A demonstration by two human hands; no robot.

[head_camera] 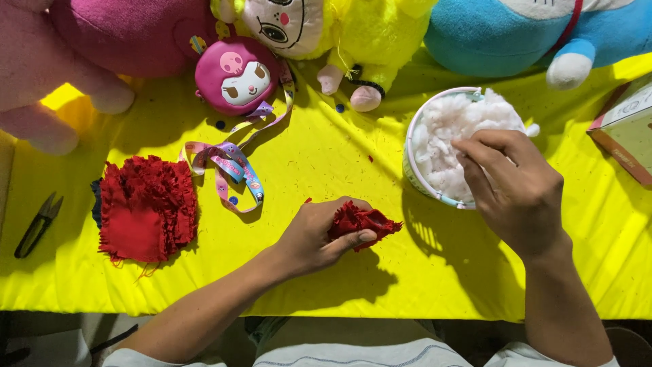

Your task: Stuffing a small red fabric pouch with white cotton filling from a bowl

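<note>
On the yellow cloth before me, my left hand is closed around a small red fabric piece, thumb and fingers pinching it just above the cloth. My right hand reaches into the white bucket, fingers curled down into the white stuffing that fills it; whether any fibre is pinched between them cannot be told. Bucket and red piece lie near each other, not touching. At left rests a stack of red fabric pieces, with black thread snips beyond it. A patterned lanyard trails from a round pink pouch. Pink, yellow and blue plush toys line the far edge.
</note>
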